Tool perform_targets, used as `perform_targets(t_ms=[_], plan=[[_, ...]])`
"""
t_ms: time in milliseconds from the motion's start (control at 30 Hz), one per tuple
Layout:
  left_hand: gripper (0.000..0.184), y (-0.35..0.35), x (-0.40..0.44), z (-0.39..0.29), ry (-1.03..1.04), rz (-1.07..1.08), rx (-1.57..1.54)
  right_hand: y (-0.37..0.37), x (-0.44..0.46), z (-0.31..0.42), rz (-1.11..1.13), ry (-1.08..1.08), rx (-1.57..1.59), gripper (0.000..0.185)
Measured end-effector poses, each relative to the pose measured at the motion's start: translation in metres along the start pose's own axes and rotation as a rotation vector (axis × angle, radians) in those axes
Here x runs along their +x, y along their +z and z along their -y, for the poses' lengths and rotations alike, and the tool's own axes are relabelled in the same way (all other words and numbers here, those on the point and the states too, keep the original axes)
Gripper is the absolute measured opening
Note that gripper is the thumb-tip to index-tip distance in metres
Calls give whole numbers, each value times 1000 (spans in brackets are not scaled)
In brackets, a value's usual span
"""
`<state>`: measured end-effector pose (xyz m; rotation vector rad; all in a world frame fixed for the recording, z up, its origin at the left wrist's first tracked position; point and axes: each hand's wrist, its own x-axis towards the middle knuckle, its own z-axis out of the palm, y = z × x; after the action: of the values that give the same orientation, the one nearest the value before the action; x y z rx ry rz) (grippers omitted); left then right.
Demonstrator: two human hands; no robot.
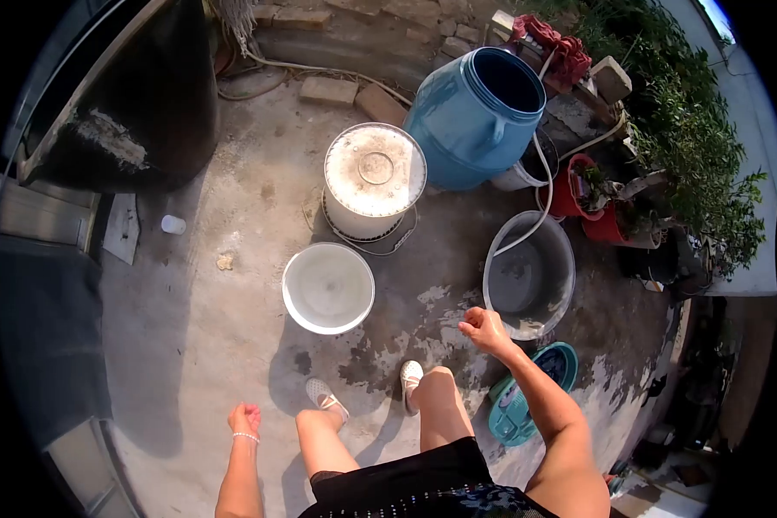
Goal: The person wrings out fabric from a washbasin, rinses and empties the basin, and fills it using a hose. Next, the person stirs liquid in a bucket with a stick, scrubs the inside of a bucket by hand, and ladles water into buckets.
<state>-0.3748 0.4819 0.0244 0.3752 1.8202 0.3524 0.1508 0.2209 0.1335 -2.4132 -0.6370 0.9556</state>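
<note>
My left hand [244, 419], with a beaded bracelet at the wrist, hangs over bare concrete at the lower left. Its fingers are curled in and nothing shows in them. My right hand [485, 330] is held out with fingers closed, near the front rim of a grey tub [564, 306]; no held thing is visible, and I cannot tell whether it touches the rim. A pale hose [535, 226] runs down into that tub. Ahead of my feet stands a white basin [292, 306], apart from both hands. Below my right forearm sits a teal basket-like container [511, 419].
Behind the white basin is a lidded white bucket [375, 203] with a wire handle. A blue barrel [457, 121] stands at its right. Red pots [570, 194] and leafy plants line the right side. A large dark vat [160, 104] and a small white cup [173, 224] are left.
</note>
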Motion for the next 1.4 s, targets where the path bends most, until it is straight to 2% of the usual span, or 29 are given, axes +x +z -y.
perform_targets(t_ms=[33, 100, 200, 333, 400, 433, 467, 533, 600, 733, 767, 800, 900, 933, 967, 1000, 1033, 1133, 1167, 1267, 1333, 1400], plan=[[14, -14, -19, -3, -1, -3, 16, -29, -8, -3, 2, 84, 174, 24], [16, -18, -52, -12, -27, -53, 61, -101, -14, 32, -77, 106, 270, 19], [18, 3, -98, -31, 22, -62, 149, -196, 29, 51, -213, 20, 297, 18], [19, 69, -137, -36, -15, -190, 137, -304, 169, 74, -319, -123, 460, 17], [21, 127, -171, -50, 30, -229, 33, -332, 261, 75, -390, -131, 422, 19], [21, 152, -186, -57, 32, -251, 51, -341, 298, 83, -408, -99, 299, 20], [19, 181, -201, -61, 19, -199, 46, -343, 344, 79, -389, -113, 288, 21], [24, 240, -227, -62, -9, -171, 22, -341, 415, 85, -288, 14, 262, 21], [23, 287, -253, -67, 35, 116, 127, -328, 478, 75, -87, 163, 27, 22], [20, 343, -280, -74, 21, 110, 154, -285, 544, 57, 279, 207, -413, 33], [19, 344, -280, -71, 25, 79, 202, -264, 560, 39, 325, 156, -456, 35], [18, 349, -280, -70, 28, 50, 249, -261, 550, 52, 354, 142, -478, 33], [16, 358, -282, -68, -4, 34, 238, -192, 610, -45, 376, 33, -505, 38], [15, 361, -280, -65, 11, 46, 224, -174, 632, -77, 377, -73, -496, 41], [14, 364, -276, -62, -41, 14, 230, -166, 642, -85, 393, -128, -497, 42], [14, 369, -273, -55, -61, -1, 220, -158, 652, -93, 407, -183, -498, 44], [13, 375, -269, -47, -82, -37, 239, -154, 664, -99, 457, -217, -654, 38], [15, 389, -266, -20, -143, -67, 202, -157, 665, -82, 432, -336, -849, 27], [16, 397, -269, -15, -142, -18, 227, -143, 678, -100, 335, -243, -749, 26], [17, 401, -269, 3, -187, 34, 189, -180, 646, -58, 432, -424, -1017, 28], [18, 402, -277, 7, -229, 33, 118, -214, 616, -31, 416, -377, -997, 33], [15, 417, -278, -4, -197, 87, 113, -217, 621, -56, 100, 25, -458, 30]])
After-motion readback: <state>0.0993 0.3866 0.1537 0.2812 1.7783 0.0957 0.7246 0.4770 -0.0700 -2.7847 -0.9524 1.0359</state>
